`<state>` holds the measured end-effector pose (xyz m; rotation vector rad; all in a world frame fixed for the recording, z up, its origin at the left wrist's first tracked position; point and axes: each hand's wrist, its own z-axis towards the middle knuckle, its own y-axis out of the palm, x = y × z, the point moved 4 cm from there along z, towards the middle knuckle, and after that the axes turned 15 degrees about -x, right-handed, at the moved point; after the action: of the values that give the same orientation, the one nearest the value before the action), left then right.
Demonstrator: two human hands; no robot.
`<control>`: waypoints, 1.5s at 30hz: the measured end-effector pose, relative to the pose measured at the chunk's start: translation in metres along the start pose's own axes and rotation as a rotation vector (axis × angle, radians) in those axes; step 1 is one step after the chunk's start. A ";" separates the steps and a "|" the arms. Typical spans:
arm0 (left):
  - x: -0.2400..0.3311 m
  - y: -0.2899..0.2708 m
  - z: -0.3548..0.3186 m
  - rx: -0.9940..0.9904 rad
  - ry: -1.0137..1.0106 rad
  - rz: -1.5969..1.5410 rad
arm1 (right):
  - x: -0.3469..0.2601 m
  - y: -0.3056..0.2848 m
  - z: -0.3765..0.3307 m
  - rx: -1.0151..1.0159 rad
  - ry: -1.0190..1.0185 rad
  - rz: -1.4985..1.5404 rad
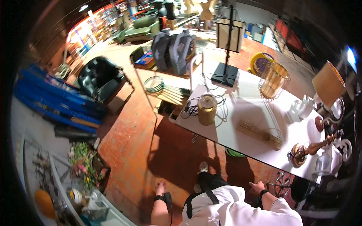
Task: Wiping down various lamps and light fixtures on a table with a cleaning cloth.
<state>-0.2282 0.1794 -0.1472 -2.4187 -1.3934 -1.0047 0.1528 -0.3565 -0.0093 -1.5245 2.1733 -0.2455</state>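
My left hand (161,187) hangs low over the red-brown floor, seemingly empty with its fingers loosely apart. My right hand (258,187) is just short of the white table's (241,113) near edge, one finger stretched out to the left and nothing held. Both wrists wear dark bands. On the table stand a tan cylindrical lamp (207,113) with a coiled black cable, a gold wire-framed basket-like shade (274,81), a narrow wooden piece (260,135) and a turned wooden lamp base (299,154) lying on its side.
A black lamp stand (225,73) rises at the table's far side. Beyond it are a shelf with grey moulded pieces (181,49), a black tufted armchair (100,79) and a green sofa (142,29). Blue beams (56,94) and flowers (85,165) lie left; a tan-shaded lamp (329,83) stands right.
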 end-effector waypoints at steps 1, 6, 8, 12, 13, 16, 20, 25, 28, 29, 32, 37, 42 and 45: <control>0.034 0.038 0.018 -0.026 0.058 0.012 | -0.023 -0.003 -0.027 0.107 0.003 -0.080; 0.130 0.089 0.076 -0.100 0.327 0.928 | -0.015 0.045 0.046 0.011 -0.124 0.526; 0.141 0.116 0.093 -0.194 0.021 0.762 | -0.014 0.055 0.028 0.018 -0.014 0.393; 0.155 0.015 0.141 -0.290 -0.184 0.696 | -0.074 0.059 0.037 0.057 -0.030 0.405; 0.159 0.014 0.146 -0.325 -0.188 0.729 | -0.074 0.059 0.038 0.080 -0.009 0.442; 0.181 -0.014 0.158 -0.372 -0.262 0.661 | -0.103 0.057 0.032 0.159 -0.133 0.693; 0.211 -0.005 0.181 -0.280 -0.550 0.702 | -0.128 0.067 -0.005 0.124 0.069 0.803; 0.268 0.064 0.228 -0.427 -0.376 0.771 | -0.109 0.142 -0.034 0.238 0.238 0.963; 0.303 0.120 0.254 -0.528 -0.253 0.778 | -0.107 0.197 -0.050 0.331 0.241 1.192; 0.308 0.139 0.258 -0.559 -0.181 0.842 | -0.102 0.216 -0.057 0.371 0.250 1.278; 0.324 0.177 0.278 -0.706 -0.107 1.069 | -0.094 0.279 -0.063 0.413 0.247 1.455; 0.321 0.190 0.305 -0.721 0.002 1.255 | -0.101 0.344 -0.074 0.375 0.451 1.235; 0.355 0.090 0.329 -1.223 0.600 1.935 | -0.135 0.353 -0.109 0.428 0.567 1.385; 0.302 0.148 0.332 -1.162 1.023 2.041 | -0.138 0.350 -0.079 0.388 0.416 1.457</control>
<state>0.1491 0.4617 -0.1827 -1.4651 1.9606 -1.6000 -0.1407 -0.1102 -0.0441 0.5207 2.7075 -0.4301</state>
